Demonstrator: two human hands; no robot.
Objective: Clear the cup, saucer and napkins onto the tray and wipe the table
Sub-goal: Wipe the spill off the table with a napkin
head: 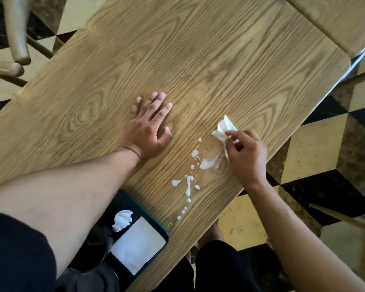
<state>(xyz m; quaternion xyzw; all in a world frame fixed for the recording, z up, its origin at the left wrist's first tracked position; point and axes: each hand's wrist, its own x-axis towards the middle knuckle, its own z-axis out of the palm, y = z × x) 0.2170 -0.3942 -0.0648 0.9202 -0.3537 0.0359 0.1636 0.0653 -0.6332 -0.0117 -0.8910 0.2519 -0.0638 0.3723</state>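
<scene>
My left hand [149, 125] lies flat and open on the wooden table [198, 60], fingers spread. My right hand [243, 155] pinches a crumpled white napkin [222, 128] just above the tabletop, near the right edge. A trail of white spilled liquid [189, 182] runs from beside that hand toward the near edge. At the near edge sits a dark green tray [162, 229] holding a flat white napkin [137, 244] and a crumpled napkin [122, 220]. A dark cup [93, 251] shows beside them, partly hidden under my left arm.
A wooden chair [15, 45] stands at the far left of the table. A second wooden table [335, 20] butts against the far right. Black and yellow checkered floor [325, 144] lies to the right. My dark-clothed knees are below the near edge.
</scene>
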